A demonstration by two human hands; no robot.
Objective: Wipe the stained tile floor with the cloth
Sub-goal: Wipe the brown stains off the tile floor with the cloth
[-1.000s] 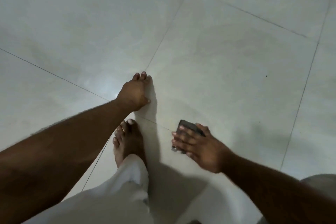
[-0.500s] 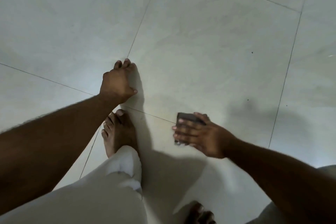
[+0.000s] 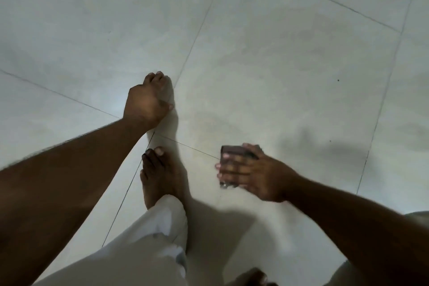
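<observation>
A small dark folded cloth (image 3: 229, 152) lies on the pale tile floor (image 3: 290, 58) under my right hand (image 3: 253, 174). The fingers of that hand are laid flat across the cloth and press it down; only its far edge and a bit of its near edge show. My left hand (image 3: 147, 102) is planted on the floor further away and to the left, beside a grout line, and holds nothing. Faint damp smears (image 3: 308, 30) mark the tile beyond the cloth.
My bare left foot (image 3: 160, 174) stands between the two hands, with a white trouser leg (image 3: 148, 244) behind it. Toes of the other foot (image 3: 253, 277) show at the bottom edge. Dark grout lines cross the floor; tiny dark specks (image 3: 338, 80) lie to the right.
The right hand with the cloth has slid slightly sideways on the tile. The view has shifted, bringing the second foot into the bottom edge. My left hand stays planted.
</observation>
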